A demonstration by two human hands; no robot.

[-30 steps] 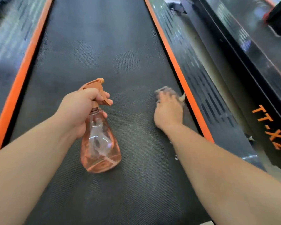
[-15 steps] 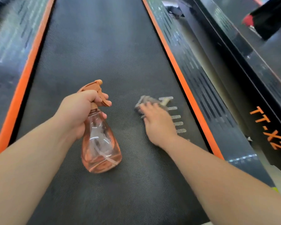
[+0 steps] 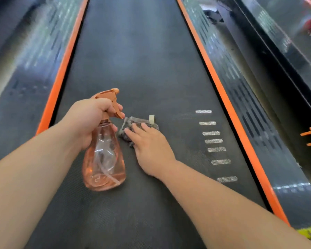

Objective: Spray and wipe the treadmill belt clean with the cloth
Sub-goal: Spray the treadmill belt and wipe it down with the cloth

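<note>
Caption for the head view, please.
Left hand grips the spray bottle; right hand presses the grey cloth onto the treadmill belt.

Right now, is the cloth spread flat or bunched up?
Bunched: the cloth is a small crumpled wad under the right hand, on the belt.

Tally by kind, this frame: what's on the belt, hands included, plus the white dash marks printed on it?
spray bottle: 1, gripped by the left hand
cloth: 1, pressed flat under the right hand
hands: 2, left hand and right hand
white dash marks: 7
Total: 11
</note>
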